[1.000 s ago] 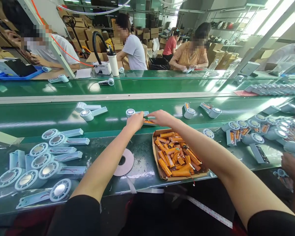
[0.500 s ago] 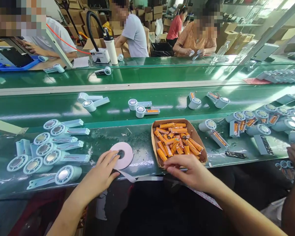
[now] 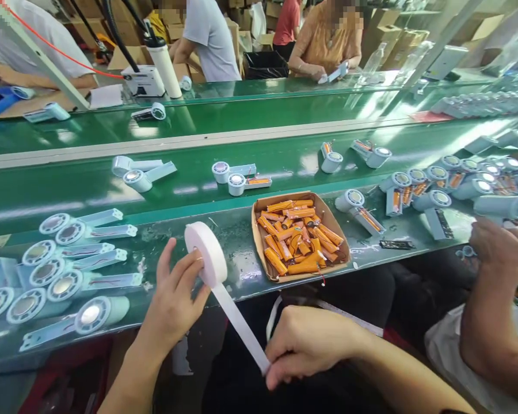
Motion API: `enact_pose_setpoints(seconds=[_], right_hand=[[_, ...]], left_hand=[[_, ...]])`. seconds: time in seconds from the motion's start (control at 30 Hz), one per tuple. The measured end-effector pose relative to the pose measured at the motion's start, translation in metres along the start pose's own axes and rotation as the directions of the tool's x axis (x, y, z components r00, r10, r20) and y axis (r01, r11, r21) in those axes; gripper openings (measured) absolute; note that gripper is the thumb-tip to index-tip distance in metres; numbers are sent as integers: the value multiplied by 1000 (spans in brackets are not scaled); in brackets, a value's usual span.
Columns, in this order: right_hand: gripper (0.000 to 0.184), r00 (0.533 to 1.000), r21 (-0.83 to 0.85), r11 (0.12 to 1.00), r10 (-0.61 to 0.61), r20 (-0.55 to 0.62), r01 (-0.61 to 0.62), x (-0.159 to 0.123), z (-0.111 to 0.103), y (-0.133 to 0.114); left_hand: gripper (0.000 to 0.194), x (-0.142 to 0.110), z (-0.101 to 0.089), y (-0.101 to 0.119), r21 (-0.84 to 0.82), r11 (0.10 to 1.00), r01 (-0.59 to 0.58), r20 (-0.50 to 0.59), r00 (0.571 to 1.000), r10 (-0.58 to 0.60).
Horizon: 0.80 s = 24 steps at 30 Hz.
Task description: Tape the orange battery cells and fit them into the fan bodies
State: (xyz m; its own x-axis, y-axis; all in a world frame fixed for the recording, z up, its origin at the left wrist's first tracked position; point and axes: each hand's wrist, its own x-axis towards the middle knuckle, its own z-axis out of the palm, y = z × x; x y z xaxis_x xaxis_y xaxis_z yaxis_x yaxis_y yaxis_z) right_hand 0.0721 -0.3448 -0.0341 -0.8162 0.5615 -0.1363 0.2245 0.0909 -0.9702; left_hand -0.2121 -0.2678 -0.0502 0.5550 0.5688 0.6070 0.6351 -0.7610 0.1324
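Note:
My left hand [image 3: 176, 287] holds a roll of white tape [image 3: 211, 253] tilted up on its edge, fingers in its core. A strip of tape [image 3: 239, 322] runs down from the roll to my right hand [image 3: 306, 345], which pinches it between thumb and fingers below the bench edge. More of the strip loops behind that hand. Just beyond it, a cardboard tray [image 3: 259, 241] holds many orange wrapped battery cells [image 3: 300, 230] with thin wires. To the left of my left hand lie several pale blue fan housings [image 3: 99, 313] with handles.
Further housings with orange cells [image 3: 366, 218] lie at the right, beside a dark circuit strip [image 3: 397, 244]. A green conveyor belt [image 3: 285, 167] runs beyond the bench, carrying several fan parts. A co-worker's hand [image 3: 501, 247] is at the right edge; other people sit opposite.
My left hand has lifted the tape roll from flat to upright. My right hand has moved down from beside the tray, drawing the strip taut. The view has shifted slightly.

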Motion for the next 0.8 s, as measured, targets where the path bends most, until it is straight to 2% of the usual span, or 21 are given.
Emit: enact_pose_setpoints(seconds=[0.03, 0.07, 0.1, 0.13, 0.17, 0.2, 0.23, 0.27, 0.3, 0.33, 0.37, 0.4, 0.43, 0.47, 0.5, 0.53, 0.57, 0.63, 0.7, 0.8], right_hand=[[43, 998, -102, 995, 4, -63, -10, -4, -12, 0], [36, 979, -223, 973, 19, -204, -65, -7, -26, 1], [30, 928, -344, 926, 21, -373, -159, -8, -42, 2], [26, 858, -442, 855, 5, -514, -270, -8, -59, 5], [26, 799, -517, 770, -17, -601, -374, -6, -75, 9], [27, 770, -573, 686, -29, -637, -449, -3, -90, 14], [28, 768, -608, 627, -22, -640, -487, 1, -103, 19], [27, 771, -613, 615, -11, -636, -497, 5, -112, 25], [24, 755, -577, 654, -13, -655, -489, 8, -118, 30], [22, 710, -498, 736, -34, -704, -458, 9, -121, 34], [22, 633, -385, 839, -63, -771, -385, 10, -122, 36], [24, 533, -255, 931, -82, -842, -259, 9, -120, 37], [29, 430, -130, 987, -77, -899, -94, 7, -116, 36], [35, 354, -21, 996, -49, -934, 83, 6, -111, 33], [40, 318, 74, 967, -8, -948, 243, 4, -106, 29], [42, 319, 158, 917, 36, -947, 365, 4, -99, 24], [41, 344, 236, 863, 78, -936, 446, 4, -91, 19], [40, 412, 351, 788, 136, -901, 507, 6, -76, 10], [44, 458, 370, 793, 131, -879, 484, 8, -63, 3], [51, 522, 275, 889, 49, -852, 365, 4, -55, -3]], left_hand=[[34, -1, 3, -4, 10, 1000, 6, -10, 1000, -6], [34, -1, 6, -7, 15, 1000, 14, -12, 1000, -14], [33, -1, 9, -8, 14, 1000, 17, -8, 1000, -17], [33, 0, 12, -7, 8, 1000, 15, -2, 1000, -15], [33, 2, 14, -4, -1, 1000, 8, 5, 1000, -8], [34, 4, 17, 1, -13, 1000, -4, 12, 1000, 4], [35, 7, 19, 6, -26, 999, -19, 18, 1000, 19], [36, 10, 20, 11, -37, 999, -32, 23, 999, 33], [36, 12, 22, 15, -47, 998, -40, 30, 999, 42], [35, 15, 23, 19, -58, 997, -44, 39, 998, 46], [35, 17, 23, 22, -67, 997, -47, 48, 998, 50], [34, 18, 23, 24, -76, 996, -52, 57, 997, 56], [34, 19, 23, 26, -84, 995, -60, 67, 996, 65], [34, 20, 23, 27, -91, 993, -69, 75, 994, 75], [34, 21, 22, 27, -97, 992, -77, 81, 993, 85], [34, 22, 22, 28, -101, 991, -83, 85, 992, 92], [34, 22, 21, 29, -102, 991, -89, 87, 991, 98], [34, 23, 21, 30, -100, 990, -97, 89, 990, 106], [36, 23, 20, 30, -94, 989, -114, 99, 987, 123], [44, 21, 17, 29, -61, 986, -157, 145, 976, 164]])
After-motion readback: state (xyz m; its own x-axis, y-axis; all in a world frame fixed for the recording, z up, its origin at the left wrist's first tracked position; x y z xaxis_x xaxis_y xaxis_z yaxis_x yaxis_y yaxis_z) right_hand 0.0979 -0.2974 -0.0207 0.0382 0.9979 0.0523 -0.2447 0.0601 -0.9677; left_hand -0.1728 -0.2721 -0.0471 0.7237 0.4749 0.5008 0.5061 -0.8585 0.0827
